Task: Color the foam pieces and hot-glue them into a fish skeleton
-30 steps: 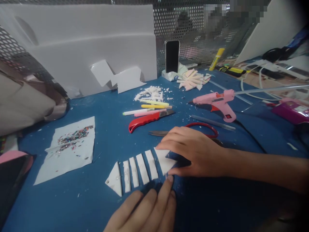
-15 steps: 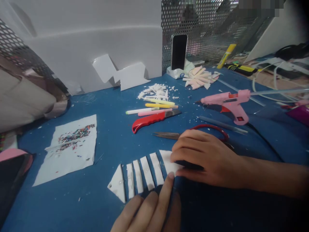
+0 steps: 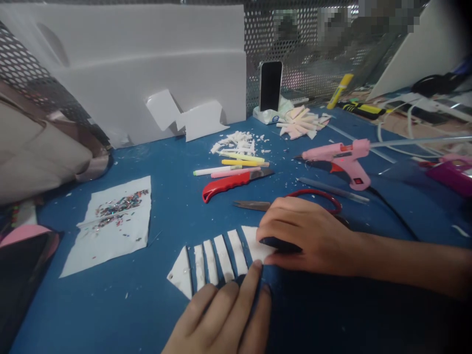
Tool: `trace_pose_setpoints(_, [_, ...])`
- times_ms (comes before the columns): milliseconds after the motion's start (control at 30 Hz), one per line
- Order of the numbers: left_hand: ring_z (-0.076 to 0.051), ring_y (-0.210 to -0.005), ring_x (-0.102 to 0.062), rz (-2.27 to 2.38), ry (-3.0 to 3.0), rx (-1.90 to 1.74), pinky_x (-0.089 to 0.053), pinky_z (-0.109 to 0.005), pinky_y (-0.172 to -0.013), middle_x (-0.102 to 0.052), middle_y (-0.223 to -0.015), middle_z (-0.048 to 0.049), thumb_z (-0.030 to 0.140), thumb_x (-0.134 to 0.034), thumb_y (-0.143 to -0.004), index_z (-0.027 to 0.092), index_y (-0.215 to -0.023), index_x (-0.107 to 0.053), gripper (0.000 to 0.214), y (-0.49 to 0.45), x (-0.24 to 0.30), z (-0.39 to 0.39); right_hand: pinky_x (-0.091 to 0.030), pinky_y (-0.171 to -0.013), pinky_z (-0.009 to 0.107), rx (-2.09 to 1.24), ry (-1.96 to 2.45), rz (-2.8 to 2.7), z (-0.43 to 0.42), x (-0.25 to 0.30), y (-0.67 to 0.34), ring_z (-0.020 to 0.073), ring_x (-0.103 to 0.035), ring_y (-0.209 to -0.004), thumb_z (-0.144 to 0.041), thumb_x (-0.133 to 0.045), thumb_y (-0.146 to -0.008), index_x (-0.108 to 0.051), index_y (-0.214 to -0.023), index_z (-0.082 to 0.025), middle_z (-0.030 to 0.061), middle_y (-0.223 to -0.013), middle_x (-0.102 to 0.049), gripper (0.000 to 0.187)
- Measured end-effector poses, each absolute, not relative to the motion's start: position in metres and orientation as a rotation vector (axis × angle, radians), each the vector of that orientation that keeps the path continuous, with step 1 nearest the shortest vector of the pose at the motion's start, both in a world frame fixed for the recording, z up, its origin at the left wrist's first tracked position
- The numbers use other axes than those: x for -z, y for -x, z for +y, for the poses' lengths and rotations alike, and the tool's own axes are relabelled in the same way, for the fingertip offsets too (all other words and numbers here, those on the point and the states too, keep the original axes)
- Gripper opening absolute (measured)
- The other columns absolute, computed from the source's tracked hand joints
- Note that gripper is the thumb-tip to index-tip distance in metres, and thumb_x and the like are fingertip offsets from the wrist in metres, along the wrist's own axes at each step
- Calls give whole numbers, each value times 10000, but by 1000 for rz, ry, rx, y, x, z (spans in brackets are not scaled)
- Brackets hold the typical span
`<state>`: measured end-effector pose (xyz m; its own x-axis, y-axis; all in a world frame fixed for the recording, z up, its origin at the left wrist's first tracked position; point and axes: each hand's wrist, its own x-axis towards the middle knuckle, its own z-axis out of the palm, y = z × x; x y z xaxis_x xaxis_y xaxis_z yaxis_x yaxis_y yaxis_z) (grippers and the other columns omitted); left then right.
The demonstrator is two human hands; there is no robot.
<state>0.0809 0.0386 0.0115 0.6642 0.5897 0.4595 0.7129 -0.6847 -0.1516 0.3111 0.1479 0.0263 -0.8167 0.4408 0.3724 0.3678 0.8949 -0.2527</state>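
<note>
Six white foam-like pieces lie in a row on the blue table, together shaped like a fish skeleton. At the left is a pointed piece (image 3: 181, 273) with a small hole; narrow strips (image 3: 222, 256) stand apart beside it. My right hand (image 3: 306, 236) closes thumb and fingers around the flared end piece (image 3: 254, 242), covering its right part. My left hand (image 3: 224, 314) lies low in the view with fingers stretched out. Its index fingertip touches the lower edge of that end piece, and the other fingers are near the strips' lower ends.
Red-handled scissors (image 3: 254, 205) lie just beyond my right hand, with a red knife (image 3: 226, 185) and several markers (image 3: 239, 162) farther back. A pink glue gun (image 3: 342, 156) rests at right. Coloured bits lie on white paper (image 3: 129, 248) at left. A phone (image 3: 270, 86) stands behind.
The camera view has shifted slightly. My left hand sits a little higher in the view, its index finger still at the end piece. The white pieces keep their arrangement.
</note>
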Motion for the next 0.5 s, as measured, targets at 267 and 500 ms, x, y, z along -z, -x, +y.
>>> trace_pose_setpoints(267, [-167, -966, -539, -1057, 2590, 635, -350, -347, -821, -667, -1275, -22, 460, -374, -1025, 215, -1140, -669, 400, -83, -12, 35, -453, -786, 359, -369, 815, -2694, 146, -53, -330, 226, -578, -972, -586, -656, -842, -586, -1167, -230, 58, -1110, -660, 487])
trace_pose_setpoints(500, [-158, -930, -543, -974, 2599, 688, -356, -331, -840, -680, -1255, -16, 423, -411, -1017, 211, -1097, -685, 355, -85, -10, 39, -447, -689, 323, -144, 1410, -2334, 136, -66, -414, 163, -585, -776, -441, -542, -945, -587, -890, -226, 36, -907, -646, 226])
